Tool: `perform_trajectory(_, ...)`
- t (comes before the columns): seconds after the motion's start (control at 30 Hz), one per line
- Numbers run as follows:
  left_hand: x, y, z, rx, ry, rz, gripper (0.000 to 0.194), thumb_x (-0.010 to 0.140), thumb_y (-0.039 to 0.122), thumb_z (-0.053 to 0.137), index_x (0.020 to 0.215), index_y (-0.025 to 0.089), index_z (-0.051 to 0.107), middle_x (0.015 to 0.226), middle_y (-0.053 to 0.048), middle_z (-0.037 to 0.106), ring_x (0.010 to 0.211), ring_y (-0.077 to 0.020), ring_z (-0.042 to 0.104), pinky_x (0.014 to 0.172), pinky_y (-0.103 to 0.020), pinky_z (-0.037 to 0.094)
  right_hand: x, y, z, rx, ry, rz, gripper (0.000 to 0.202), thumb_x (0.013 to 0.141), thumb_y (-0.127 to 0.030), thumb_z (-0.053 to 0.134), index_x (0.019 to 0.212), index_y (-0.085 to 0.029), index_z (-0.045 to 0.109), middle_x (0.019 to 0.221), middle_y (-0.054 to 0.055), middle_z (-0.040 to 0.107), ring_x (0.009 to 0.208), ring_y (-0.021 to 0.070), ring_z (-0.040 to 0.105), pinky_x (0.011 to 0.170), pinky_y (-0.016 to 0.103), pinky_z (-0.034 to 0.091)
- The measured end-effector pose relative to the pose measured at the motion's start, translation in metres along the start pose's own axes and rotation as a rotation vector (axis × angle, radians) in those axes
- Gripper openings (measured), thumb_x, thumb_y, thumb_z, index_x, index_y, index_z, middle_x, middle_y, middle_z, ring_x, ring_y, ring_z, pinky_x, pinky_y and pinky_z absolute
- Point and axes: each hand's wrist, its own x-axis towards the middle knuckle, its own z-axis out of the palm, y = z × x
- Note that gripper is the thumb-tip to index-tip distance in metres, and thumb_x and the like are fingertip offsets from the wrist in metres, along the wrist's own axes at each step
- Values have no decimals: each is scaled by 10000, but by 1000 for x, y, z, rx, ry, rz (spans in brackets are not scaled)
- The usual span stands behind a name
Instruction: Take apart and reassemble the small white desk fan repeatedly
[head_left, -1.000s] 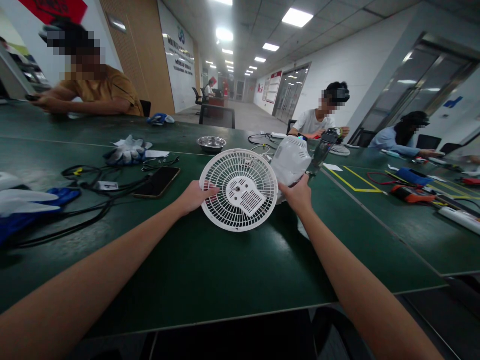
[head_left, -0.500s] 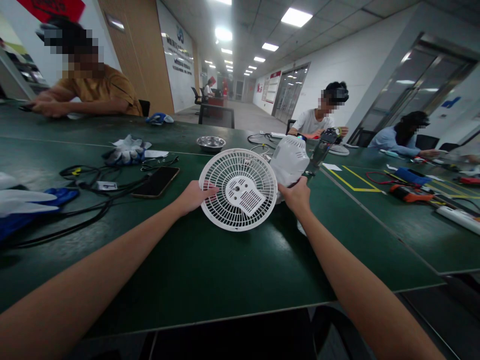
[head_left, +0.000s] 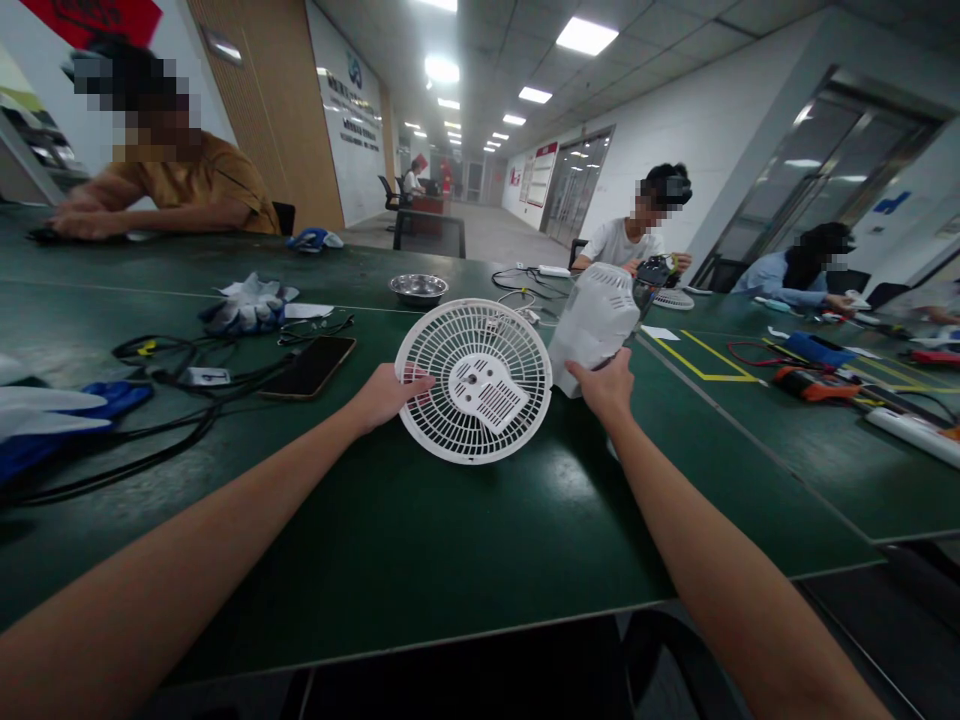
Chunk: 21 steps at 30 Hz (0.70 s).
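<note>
My left hand (head_left: 388,396) grips the left rim of a round white fan grille (head_left: 471,385), thumb over the slats. The grille is tilted up and faces me, with a vented plate at its centre. To its right, my right hand (head_left: 606,388) is closed on the lower part of a white plastic housing (head_left: 598,315) with vent slots at its top. The housing leans to the right, and a narrow gap separates the grille's rim from my right hand. My right fingertips are partly hidden behind the housing.
A metal bowl (head_left: 418,289) stands behind the grille. To the left lie a phone (head_left: 311,366), black cables, and gloves (head_left: 250,305). An orange multimeter (head_left: 816,384) and a white power strip (head_left: 911,436) lie right. Other people sit across the table.
My right hand has moved slightly right with the white housing, away from the grille's rim. The grille and my left hand have hardly moved.
</note>
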Motion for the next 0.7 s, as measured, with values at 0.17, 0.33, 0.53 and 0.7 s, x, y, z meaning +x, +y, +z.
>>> perform_trajectory(0.17, 2, -1, 1, -35, 13, -6, 252, 812, 396, 725, 924, 171, 702, 873, -68, 750, 812, -228, 722, 781, -390, 579, 21, 18, -10, -8, 64, 86, 785, 607, -567, 797, 1207, -205, 444, 1205, 185, 660, 1116, 361, 653, 953, 486, 499)
perform_trajectory(0.33, 4, -4, 0, -21, 4, 2, 262, 818, 417, 718, 923, 177, 711, 881, -72, 748, 807, -224, 717, 785, -388, 576, 29, 29, -8, 24, 16, 158, 791, 606, -523, 802, 1232, -209, 434, 1231, 184, 652, 1126, 359, 648, 977, 483, 491)
perform_trajectory(0.53, 6, -6, -2, -5, -3, -6, 297, 813, 446, 728, 948, 183, 706, 902, -66, 746, 825, -232, 716, 800, -402, 577, 32, 31, -6, 131, 86, 92, 932, 626, -502, 792, 1378, -217, 320, 1280, 168, 628, 1154, 351, 635, 1016, 500, 458)
perform_trajectory(0.7, 4, -4, -2, 25, -5, -10, 273, 828, 439, 712, 926, 184, 703, 895, -66, 748, 833, -232, 715, 803, -399, 574, 31, 25, -14, 263, 255, -100, 858, 744, -541, 711, 1417, -168, 332, 1202, 151, 649, 1079, 291, 652, 987, 441, 471)
